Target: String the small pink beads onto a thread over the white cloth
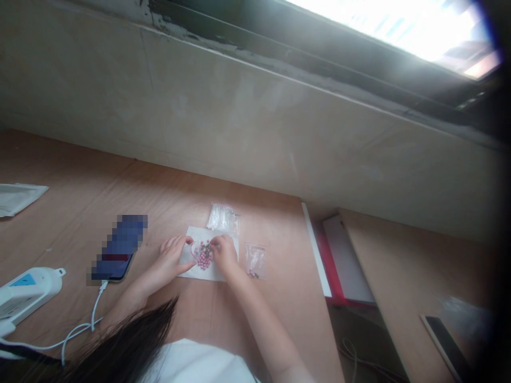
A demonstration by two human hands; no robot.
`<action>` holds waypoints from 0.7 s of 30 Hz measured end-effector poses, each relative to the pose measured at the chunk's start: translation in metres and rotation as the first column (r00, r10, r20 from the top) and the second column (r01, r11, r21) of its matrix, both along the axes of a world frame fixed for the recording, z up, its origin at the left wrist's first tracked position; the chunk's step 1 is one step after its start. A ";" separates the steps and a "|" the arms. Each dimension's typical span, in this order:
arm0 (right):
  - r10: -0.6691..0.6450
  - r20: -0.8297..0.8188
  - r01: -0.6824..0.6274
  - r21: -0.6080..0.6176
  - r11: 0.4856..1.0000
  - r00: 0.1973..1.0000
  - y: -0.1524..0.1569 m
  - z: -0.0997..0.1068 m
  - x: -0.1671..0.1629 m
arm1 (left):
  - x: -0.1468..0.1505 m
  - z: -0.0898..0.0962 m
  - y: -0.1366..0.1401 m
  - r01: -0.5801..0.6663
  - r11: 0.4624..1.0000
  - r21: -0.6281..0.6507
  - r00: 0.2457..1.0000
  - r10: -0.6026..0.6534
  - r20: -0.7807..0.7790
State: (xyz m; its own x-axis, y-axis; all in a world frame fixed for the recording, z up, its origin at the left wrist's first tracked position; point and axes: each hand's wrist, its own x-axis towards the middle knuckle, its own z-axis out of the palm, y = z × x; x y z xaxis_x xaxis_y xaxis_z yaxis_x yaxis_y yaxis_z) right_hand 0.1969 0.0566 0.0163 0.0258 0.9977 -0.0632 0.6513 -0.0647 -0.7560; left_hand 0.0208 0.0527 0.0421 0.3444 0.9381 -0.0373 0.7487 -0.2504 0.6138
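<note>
Sitting between both hands: a loose pile of pink beads (204, 260) on a white sheet (195, 232), some darker green bits mixed in toward its far side. Key relation: the pile lies just left of the right grip and runs from there back toward the person's body; long axis roughly toward/away. Right hand (225, 251) is nearer, fingertips at the pile's far right edge. That grip is drawn close together; can't tell whether a bead is pinched in it. Left hand (172, 257): thumb and index well apart in a C, thin pink strand (192, 252) curving between the tips, just left of the pile. Contact with the tips is too small to confirm.

In the way: the strand, between left grip and pile. Right hand covers part of the sheet.

Around: clear plastic bag (222, 217) just beyond the right grip; small bag (255, 259) with a few pink pieces, right of it. Phone (120, 250) left of the left grip, white cable (95, 306) running off it bodyward, power strip (30, 292) farther left. All on the table (279, 229).
</note>
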 end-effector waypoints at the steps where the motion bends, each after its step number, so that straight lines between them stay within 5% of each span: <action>1: -0.007 -0.001 0.007 -0.007 1.000 1.000 -0.001 0.003 -0.001 | 0.000 -0.001 0.000 -0.003 1.000 0.000 1.000 0.003 0.000; 8: 0.091 -0.190 -0.082 0.058 0.995 0.978 -0.005 0.023 -0.011 | 0.005 -0.001 0.000 0.012 1.000 -0.009 1.000 -0.013 -0.026; 13: -0.041 -0.004 0.041 0.051 0.998 0.999 0.005 0.009 -0.014 | 0.003 0.006 0.000 0.012 1.000 -0.002 0.999 -0.012 -0.050; 21: -0.032 0.147 0.036 -0.023 0.999 0.989 0.010 -0.001 -0.017 | 0.002 0.012 0.001 -0.014 0.999 -0.031 0.997 0.011 -0.072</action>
